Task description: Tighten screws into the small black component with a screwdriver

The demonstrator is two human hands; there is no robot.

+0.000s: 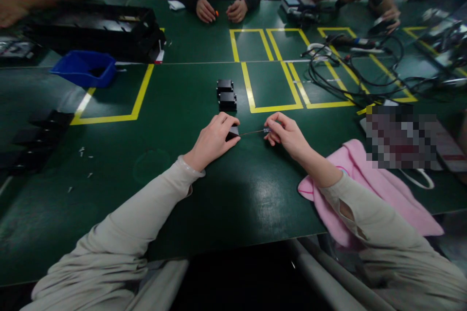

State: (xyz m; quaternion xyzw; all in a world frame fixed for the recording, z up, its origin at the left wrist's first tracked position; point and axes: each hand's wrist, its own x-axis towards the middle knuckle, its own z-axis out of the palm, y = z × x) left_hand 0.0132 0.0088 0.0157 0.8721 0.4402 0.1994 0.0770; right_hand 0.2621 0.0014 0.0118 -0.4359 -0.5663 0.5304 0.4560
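Note:
My left hand [216, 138] is closed around a small black block [232, 131] on the green table, with only its right part showing. In my right hand [283, 132] is a thin screwdriver [251, 132], pinched by its end. Its slim shaft lies nearly level and its tip meets the right side of the block. My right fingers hide most of the handle. Just beyond my left hand stand two more black blocks, a nearer one [227, 100] and a farther one [224, 85], close together.
A pink cloth [379, 194] lies under my right forearm. Cables [350, 77] sprawl at the right. A blue bin [87, 69] and a long black housing [98, 31] stand at the left, above several small loose pieces [81, 150]. Other people's hands [206, 10] rest across the table.

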